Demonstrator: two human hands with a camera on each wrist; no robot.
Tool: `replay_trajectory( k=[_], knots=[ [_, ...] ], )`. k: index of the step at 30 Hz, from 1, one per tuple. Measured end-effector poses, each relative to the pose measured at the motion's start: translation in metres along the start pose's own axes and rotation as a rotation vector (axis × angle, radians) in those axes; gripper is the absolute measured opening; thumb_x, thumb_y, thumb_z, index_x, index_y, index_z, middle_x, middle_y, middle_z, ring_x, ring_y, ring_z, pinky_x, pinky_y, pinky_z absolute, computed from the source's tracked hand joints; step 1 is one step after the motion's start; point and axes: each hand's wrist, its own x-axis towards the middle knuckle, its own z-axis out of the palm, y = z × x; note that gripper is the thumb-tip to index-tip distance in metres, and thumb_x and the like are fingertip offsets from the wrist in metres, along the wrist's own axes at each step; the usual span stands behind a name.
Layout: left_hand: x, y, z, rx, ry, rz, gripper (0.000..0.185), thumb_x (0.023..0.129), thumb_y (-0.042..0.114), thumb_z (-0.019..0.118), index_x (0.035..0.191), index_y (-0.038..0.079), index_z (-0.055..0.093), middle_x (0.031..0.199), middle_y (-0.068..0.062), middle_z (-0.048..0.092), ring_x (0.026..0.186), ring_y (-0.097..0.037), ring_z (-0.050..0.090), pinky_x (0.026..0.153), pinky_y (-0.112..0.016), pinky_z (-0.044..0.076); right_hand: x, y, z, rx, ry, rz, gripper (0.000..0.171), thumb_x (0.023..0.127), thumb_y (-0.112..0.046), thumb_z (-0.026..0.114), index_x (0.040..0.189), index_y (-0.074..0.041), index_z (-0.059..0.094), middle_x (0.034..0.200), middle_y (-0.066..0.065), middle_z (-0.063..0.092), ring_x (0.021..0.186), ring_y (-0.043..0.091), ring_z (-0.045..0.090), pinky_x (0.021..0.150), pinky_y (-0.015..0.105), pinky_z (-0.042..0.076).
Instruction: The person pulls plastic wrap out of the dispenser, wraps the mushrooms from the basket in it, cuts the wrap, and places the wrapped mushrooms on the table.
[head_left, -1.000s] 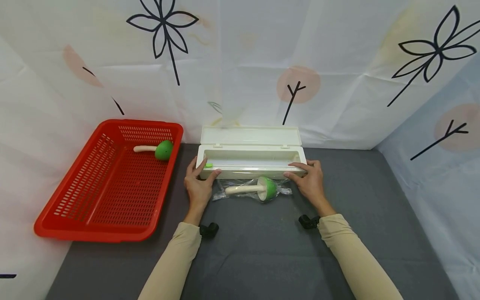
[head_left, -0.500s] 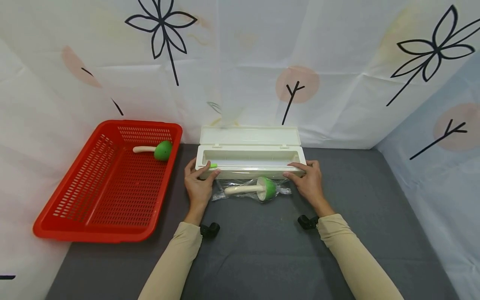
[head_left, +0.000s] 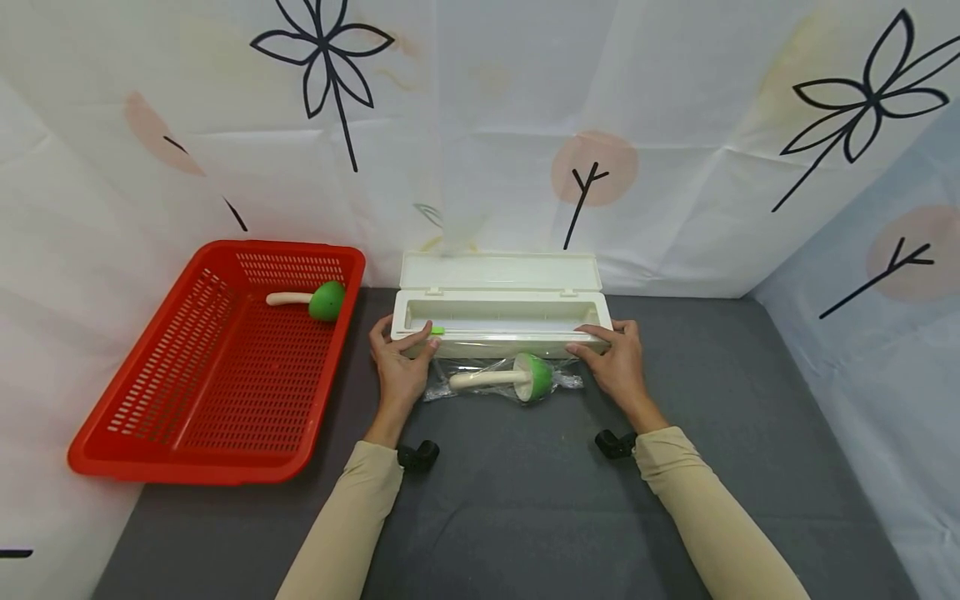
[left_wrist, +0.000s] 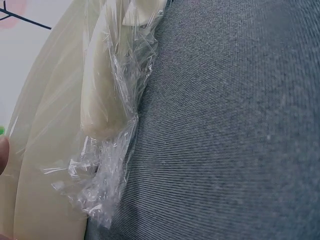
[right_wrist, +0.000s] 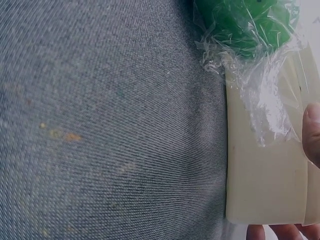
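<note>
While my two hands steady it, the cling-film dispenser box (head_left: 498,321) sits at the back of the grey cloth table (head_left: 525,508), its lid standing open against the patterned backdrop. My left hand (head_left: 399,367) grips the box's left end, thumb and forefinger pinching the small green slider (head_left: 437,331) on the front rail. My right hand (head_left: 617,360) holds the box's right end, fingers laid along the front edge and thumb beneath; in the right wrist view its fingertips (right_wrist: 312,132) lie on the cream wall (right_wrist: 262,180).

Just in front of the box, between both hands, lies a toy mushroom (head_left: 504,377) with a cream stem and a green cap, on its side, stem pointing left. Clear film (head_left: 450,379) is crumpled around it and runs up to the box's front. The left wrist view shows the stem (left_wrist: 102,95) under wrinkled film, touching the box wall.

Well to the left stands a red perforated basket (head_left: 187,392), tilted against the backdrop. A second mushroom (head_left: 311,299) lies in its far right corner.
</note>
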Motion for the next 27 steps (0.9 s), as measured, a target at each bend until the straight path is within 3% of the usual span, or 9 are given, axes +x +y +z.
replay_trajectory(
  k=[3, 10, 16, 21, 27],
  knots=[
    [0.001, 0.002, 0.001, 0.048, -0.002, 0.004, 0.023, 0.085, -0.001, 0.08, 0.108, 0.002, 0.079, 0.153, -0.014, 0.031, 0.131, -0.039, 0.027, 0.112, -0.053, 0.017, 0.0, 0.0, 0.001, 0.0, 0.003, -0.001, 0.037, 0.082, -0.013, 0.085, 0.113, 0.003, 0.075, 0.122, 0.035, 0.042, 0.103, 0.044, 0.045, 0.069, 0.046, 0.037],
    [0.001, 0.006, 0.004, 0.09, -0.058, -0.002, 0.02, 0.09, 0.001, 0.074, 0.107, 0.006, 0.08, 0.156, -0.016, 0.021, 0.139, -0.043, 0.012, 0.114, -0.056, 0.014, 0.0, 0.001, 0.001, -0.003, 0.006, -0.007, 0.036, 0.082, -0.013, 0.085, 0.114, 0.003, 0.075, 0.122, 0.034, 0.043, 0.09, 0.038, 0.044, 0.064, 0.041, 0.037],
    [0.002, 0.003, -0.001, 0.19, -0.139, 0.072, 0.027, 0.095, 0.005, 0.07, 0.12, 0.01, 0.077, 0.155, -0.023, 0.016, 0.14, -0.045, 0.008, 0.113, -0.06, 0.011, 0.0, 0.0, 0.0, -0.001, -0.012, 0.012, 0.037, 0.083, -0.017, 0.085, 0.115, 0.001, 0.076, 0.124, 0.034, 0.042, 0.088, 0.037, 0.045, 0.064, 0.041, 0.039],
    [0.007, 0.0, -0.01, 0.244, -0.189, 0.107, 0.027, 0.094, 0.012, 0.074, 0.121, 0.011, 0.075, 0.151, -0.025, 0.019, 0.14, -0.044, 0.012, 0.112, -0.063, 0.016, -0.001, 0.001, -0.001, 0.006, -0.009, 0.025, 0.038, 0.083, -0.017, 0.085, 0.115, 0.0, 0.076, 0.124, 0.033, 0.043, 0.079, 0.032, 0.046, 0.065, 0.04, 0.041],
    [0.013, -0.003, -0.016, 0.203, -0.137, 0.118, 0.025, 0.085, 0.015, 0.085, 0.108, 0.007, 0.079, 0.144, -0.025, 0.035, 0.135, -0.042, 0.032, 0.11, -0.058, 0.026, -0.001, 0.002, -0.001, 0.002, -0.005, 0.025, 0.038, 0.083, -0.017, 0.086, 0.115, -0.001, 0.076, 0.124, 0.031, 0.044, 0.066, 0.017, 0.044, 0.064, 0.035, 0.043]
  ],
)
